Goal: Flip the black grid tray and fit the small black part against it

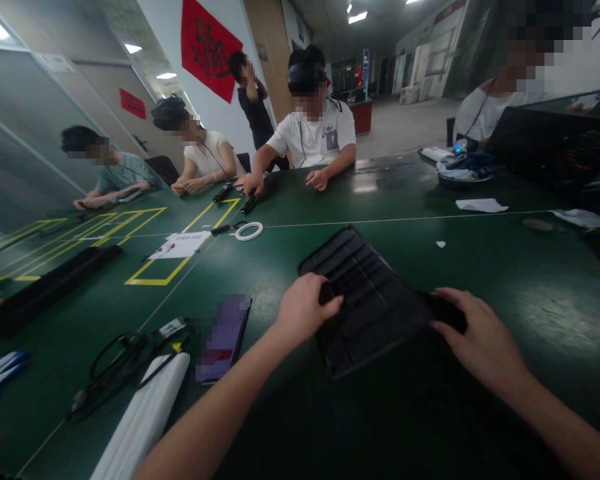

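Observation:
A flat black rectangular panel [367, 300] with ribbed lines across its face is held tilted above the green table. My left hand [307, 307] is closed on its left side, the thumb lying across the face. At the panel's right corner, my right hand [480, 337] pinches a dark rounded piece [449, 312] between thumb and fingers. Whether that piece is joined to the panel, I cannot tell. The exact kind of the panel does not show. A phone [225, 339] with a purple screen lies left of my left forearm.
A white power strip [143, 417] and black cables [117, 363] lie at the left. Farther off are a white tape ring [249, 231], a paper sheet [180, 245] and yellow tape outlines. Several people sit around the table [280, 413]; a black laptop [555, 143] stands back right.

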`<state>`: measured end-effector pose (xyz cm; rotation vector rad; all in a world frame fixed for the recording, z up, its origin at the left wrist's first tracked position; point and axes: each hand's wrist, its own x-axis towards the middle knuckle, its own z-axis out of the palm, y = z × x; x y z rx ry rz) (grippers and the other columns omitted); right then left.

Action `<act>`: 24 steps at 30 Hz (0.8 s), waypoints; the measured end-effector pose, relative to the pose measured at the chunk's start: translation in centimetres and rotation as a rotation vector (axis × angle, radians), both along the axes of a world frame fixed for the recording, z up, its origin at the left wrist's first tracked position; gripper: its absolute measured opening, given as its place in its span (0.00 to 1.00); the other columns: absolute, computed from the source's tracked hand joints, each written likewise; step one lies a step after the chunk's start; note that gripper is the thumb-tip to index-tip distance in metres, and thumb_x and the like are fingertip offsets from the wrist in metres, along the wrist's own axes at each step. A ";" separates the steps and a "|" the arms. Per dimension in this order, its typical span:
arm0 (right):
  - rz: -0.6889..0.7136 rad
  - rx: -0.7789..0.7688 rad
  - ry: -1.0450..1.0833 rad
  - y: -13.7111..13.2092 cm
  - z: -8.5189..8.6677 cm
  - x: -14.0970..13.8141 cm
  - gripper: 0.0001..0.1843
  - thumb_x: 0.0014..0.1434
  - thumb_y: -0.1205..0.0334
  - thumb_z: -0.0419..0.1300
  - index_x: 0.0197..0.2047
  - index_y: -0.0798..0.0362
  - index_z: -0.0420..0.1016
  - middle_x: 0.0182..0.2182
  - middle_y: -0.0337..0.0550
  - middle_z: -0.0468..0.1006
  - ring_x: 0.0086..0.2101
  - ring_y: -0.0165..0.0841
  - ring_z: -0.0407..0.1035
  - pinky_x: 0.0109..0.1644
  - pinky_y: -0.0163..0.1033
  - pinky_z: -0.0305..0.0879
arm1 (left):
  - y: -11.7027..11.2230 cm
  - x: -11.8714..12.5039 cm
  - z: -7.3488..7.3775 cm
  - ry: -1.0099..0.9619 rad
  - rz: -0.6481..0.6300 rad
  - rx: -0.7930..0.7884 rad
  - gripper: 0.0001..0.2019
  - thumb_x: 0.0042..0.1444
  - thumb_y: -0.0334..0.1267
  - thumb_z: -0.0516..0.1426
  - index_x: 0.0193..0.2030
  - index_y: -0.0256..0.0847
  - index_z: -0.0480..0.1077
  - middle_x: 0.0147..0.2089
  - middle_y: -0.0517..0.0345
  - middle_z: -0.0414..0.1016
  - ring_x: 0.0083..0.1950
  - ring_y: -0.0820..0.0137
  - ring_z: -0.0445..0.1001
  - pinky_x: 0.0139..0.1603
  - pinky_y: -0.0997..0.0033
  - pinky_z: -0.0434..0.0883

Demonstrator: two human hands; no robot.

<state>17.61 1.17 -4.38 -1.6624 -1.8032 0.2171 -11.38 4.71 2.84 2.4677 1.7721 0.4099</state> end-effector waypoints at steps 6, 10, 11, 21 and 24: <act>-0.102 0.031 -0.390 0.9 -0.4 2.2 0.28 0.52 0.50 0.44 0.50 0.61 0.62 0.36 0.54 0.71 0.37 0.46 0.64 0.52 0.60 0.53 | 7.5 -7.9 0.2 0.294 0.463 -0.035 0.21 0.56 0.51 0.48 0.41 0.34 0.69 0.43 0.43 0.72 0.44 0.59 0.71 0.41 0.66 0.67; -0.091 0.105 -0.503 0.8 -1.2 2.5 0.29 0.54 0.48 0.41 0.52 0.60 0.60 0.41 0.56 0.69 0.44 0.49 0.62 0.50 0.64 0.51 | 10.1 -10.1 -0.4 0.316 0.521 -0.096 0.22 0.54 0.52 0.51 0.39 0.32 0.70 0.41 0.38 0.73 0.44 0.54 0.72 0.40 0.63 0.68; -0.108 0.117 -0.508 0.8 -1.3 2.6 0.31 0.54 0.46 0.41 0.52 0.61 0.59 0.43 0.57 0.68 0.45 0.50 0.61 0.49 0.65 0.52 | 10.5 -10.4 -0.4 0.316 0.519 -0.115 0.22 0.53 0.52 0.52 0.39 0.31 0.70 0.41 0.37 0.73 0.44 0.54 0.72 0.40 0.63 0.68; 0.007 -0.086 -0.014 0.4 -0.5 0.9 0.28 0.49 0.45 0.51 0.48 0.52 0.68 0.43 0.51 0.68 0.45 0.46 0.61 0.44 0.56 0.64 | 7.2 -5.0 -0.8 0.152 0.314 -0.138 0.19 0.53 0.48 0.54 0.41 0.32 0.70 0.42 0.43 0.73 0.43 0.59 0.72 0.41 0.65 0.67; 0.146 -0.100 0.174 -0.5 -0.7 -0.7 0.23 0.49 0.48 0.55 0.48 0.45 0.66 0.45 0.44 0.66 0.46 0.38 0.62 0.47 0.49 0.65 | 2.8 -0.3 -1.8 -0.002 0.126 -0.121 0.19 0.54 0.49 0.53 0.49 0.40 0.65 0.46 0.53 0.71 0.45 0.68 0.70 0.44 0.72 0.67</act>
